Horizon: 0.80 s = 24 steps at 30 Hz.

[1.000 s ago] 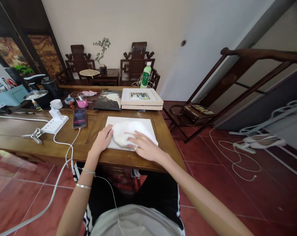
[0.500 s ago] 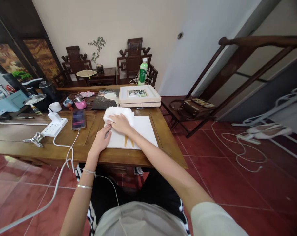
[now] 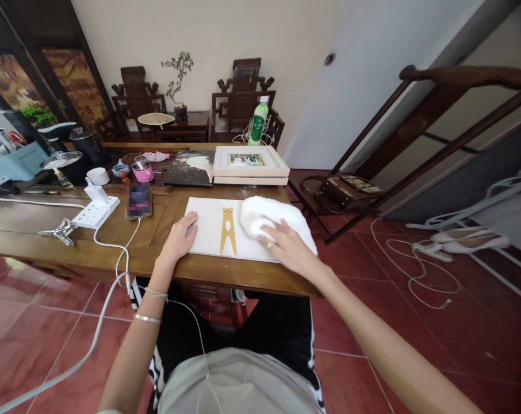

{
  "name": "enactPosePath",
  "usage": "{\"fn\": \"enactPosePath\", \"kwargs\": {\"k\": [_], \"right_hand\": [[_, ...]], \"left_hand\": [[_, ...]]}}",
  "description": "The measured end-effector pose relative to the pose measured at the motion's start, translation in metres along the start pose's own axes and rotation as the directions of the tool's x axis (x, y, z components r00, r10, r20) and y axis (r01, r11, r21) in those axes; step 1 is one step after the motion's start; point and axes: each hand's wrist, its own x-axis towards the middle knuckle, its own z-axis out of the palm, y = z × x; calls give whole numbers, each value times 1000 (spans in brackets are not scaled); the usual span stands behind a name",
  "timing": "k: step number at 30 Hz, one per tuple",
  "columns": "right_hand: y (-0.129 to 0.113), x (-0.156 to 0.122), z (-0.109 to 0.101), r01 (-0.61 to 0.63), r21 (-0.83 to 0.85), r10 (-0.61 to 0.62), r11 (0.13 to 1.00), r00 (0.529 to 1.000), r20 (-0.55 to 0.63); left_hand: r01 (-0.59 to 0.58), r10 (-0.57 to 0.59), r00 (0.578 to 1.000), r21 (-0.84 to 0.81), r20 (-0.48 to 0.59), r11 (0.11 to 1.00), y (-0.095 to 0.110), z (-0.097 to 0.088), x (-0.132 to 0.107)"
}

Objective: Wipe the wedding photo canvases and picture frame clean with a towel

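A white rectangular board (image 3: 209, 230) lies flat at the front edge of the wooden table. Its face carries a yellow clothes-peg shape with an animal head (image 3: 228, 231); whether this is printed or a loose piece I cannot tell. My left hand (image 3: 180, 234) rests on the board's left edge, fingers laid out flat. Over the right part of the board, my right hand (image 3: 286, 244) grips a fluffy white cloth (image 3: 273, 214), pressing it down. The cloth covers the board's right side and reaches past the table's right edge.
Behind the board are stacked picture frames (image 3: 251, 169), a dark picture panel (image 3: 187, 169) and a green bottle (image 3: 258, 122). To the left are a phone (image 3: 140, 201), a power strip (image 3: 97, 211), a pink cup (image 3: 142, 171) and white cables. A wooden chair (image 3: 351, 190) stands right.
My right hand has slid the white cloth from the board's left side to its right, uncovering the yellow peg shape. My left hand stays at the left edge.
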Motion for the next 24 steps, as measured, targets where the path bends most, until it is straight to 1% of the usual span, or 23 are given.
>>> {"fn": "enactPosePath", "kwargs": {"k": [3,5,6,7,9,12,14,16,18,20,21,22,24], "right_hand": [[-26,-44,-7,143,45,-145,989,988,46],[-36,-57,-11,199,75,-204,977,977,64],[-37,-58,-13,217,83,-222,973,973,67],[-35,-55,-13,228,85,-234,970,970,69],[-25,-40,-10,233,71,-238,970,969,71],[2,1,0,214,31,-216,976,975,58],[21,32,8,170,4,-170,985,985,28],[37,59,15,100,-14,-100,995,995,-1],[47,78,19,43,-15,-43,999,999,-17],[51,86,21,13,-8,-14,1000,1000,-21],[51,85,22,10,-7,-10,1000,1000,-25],[49,82,22,13,-8,-13,1000,999,-31],[39,66,20,39,-9,-39,999,998,-43]], "left_hand": [[1,-1,1000,3,-1,1000,0,0,0],[-2,2,1000,10,1,1000,0,0,0],[-3,3,1000,14,3,1000,0,0,0],[-4,4,1000,18,4,1000,0,0,0],[-8,7,1000,24,7,1000,1,-1,0],[-10,10,1000,27,11,1000,1,-2,0],[-8,7,1000,26,10,1000,2,-3,0],[-5,4,1000,23,8,1000,1,-3,0],[-5,5,1000,20,5,1000,1,-3,0],[-6,6,1000,18,2,1000,1,-3,0],[-6,6,1000,18,0,1000,1,-3,0],[-6,6,1000,19,-1,1000,1,-2,0],[-7,7,1000,21,-2,1000,1,-2,0]]}}
